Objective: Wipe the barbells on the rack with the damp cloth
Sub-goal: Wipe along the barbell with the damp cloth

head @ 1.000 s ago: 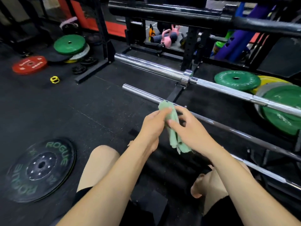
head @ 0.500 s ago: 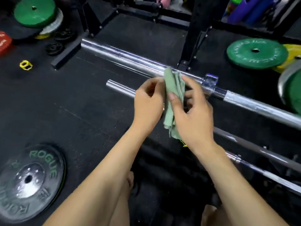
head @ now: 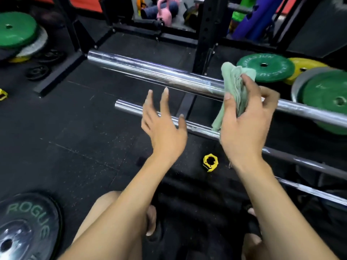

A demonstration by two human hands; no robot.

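Cloth (head: pixel 237 85), green, bunched in right hand (head: pixel 244 126), fingers gripping it against upper barbell (head: pixel 150 71). Left hand (head: pixel 163 128) empty, fingers spread, above lower barbell (head: pixel 127 107).

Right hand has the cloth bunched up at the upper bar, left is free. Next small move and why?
Probably wrap the green cloth around the thick chrome barbell sleeve and slide it toward the free end. The right hand grips the cloth right against the sleeve near its collar, and the whole sleeve lies exposed to the left. The left hand is open, holding nothing, and could steady the bar.
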